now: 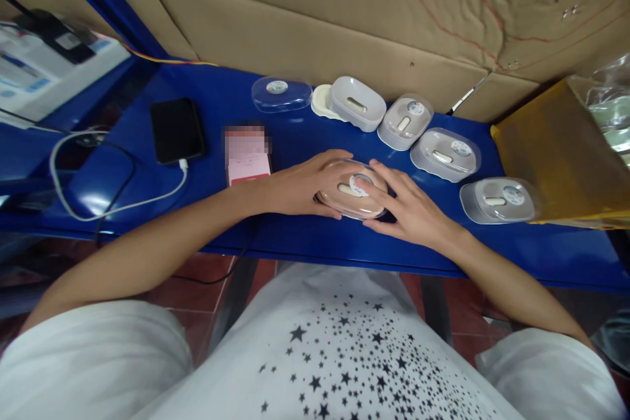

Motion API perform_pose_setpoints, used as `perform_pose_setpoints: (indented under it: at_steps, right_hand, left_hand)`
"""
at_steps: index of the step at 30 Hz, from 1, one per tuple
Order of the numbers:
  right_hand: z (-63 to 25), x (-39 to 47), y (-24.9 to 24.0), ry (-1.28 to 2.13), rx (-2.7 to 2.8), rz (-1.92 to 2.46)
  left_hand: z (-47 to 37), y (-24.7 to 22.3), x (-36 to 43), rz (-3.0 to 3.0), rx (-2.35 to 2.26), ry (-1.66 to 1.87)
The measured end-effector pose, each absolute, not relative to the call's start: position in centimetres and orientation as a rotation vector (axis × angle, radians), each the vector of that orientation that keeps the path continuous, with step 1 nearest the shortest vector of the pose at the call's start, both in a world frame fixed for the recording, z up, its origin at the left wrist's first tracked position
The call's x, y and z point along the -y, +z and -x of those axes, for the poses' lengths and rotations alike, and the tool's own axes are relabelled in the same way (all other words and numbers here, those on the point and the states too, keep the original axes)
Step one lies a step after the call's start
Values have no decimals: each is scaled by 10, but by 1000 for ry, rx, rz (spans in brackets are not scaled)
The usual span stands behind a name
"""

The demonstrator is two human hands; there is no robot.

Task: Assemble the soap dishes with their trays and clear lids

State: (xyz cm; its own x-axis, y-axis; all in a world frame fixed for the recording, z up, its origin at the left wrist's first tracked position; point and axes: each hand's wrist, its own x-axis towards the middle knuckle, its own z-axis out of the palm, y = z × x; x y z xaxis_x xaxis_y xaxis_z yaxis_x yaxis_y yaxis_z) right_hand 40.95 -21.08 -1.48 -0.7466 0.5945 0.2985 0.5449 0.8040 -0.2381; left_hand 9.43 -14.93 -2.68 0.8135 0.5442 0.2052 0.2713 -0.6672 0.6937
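Observation:
A pinkish oval container (pixel 347 189) with a clear lid and a round white sticker is between my two hands, near the front edge of the blue table. My left hand (pixel 308 184) wraps round its left side, thumb at the front and fingers over the back. On the right side, my right hand (pixel 411 207) grips it, with a finger lying across the lid by the sticker. Behind stand a grey container without clear lid (pixel 358 104), a cream piece (pixel 322 102) and a loose clear lid (pixel 281 93). Lidded containers (pixel 405 121) (pixel 445 154) (pixel 498 200) line the right.
A phone (pixel 249 157) lies beside my left forearm. Farther left are a black power bank (pixel 177 131) and a white cable (pixel 123 212). A cardboard box (pixel 561 151) stands at the right, and a cardboard wall (pixel 305 20) rises behind the blue table (pixel 305 236).

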Motion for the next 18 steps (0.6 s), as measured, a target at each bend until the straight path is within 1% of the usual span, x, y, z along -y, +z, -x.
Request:
perform_pose_setpoints:
  at_steps: [4, 9, 15, 18]
  right_hand:
    - [-404, 212, -19, 202, 2604, 898]
    - [-403, 208, -16, 275, 2612, 886]
    - [-399, 218, -4, 96, 2648, 948]
    - [-398, 225, -4, 100, 2613, 924]
  left_hand:
    - [-100, -29, 149, -2248, -600, 596]
    - [-100, -28, 151, -2327, -712, 550]
    - [-104, -21, 158, -2374, -712, 482]
    - [-106, -20, 162, -2328, -630, 473]
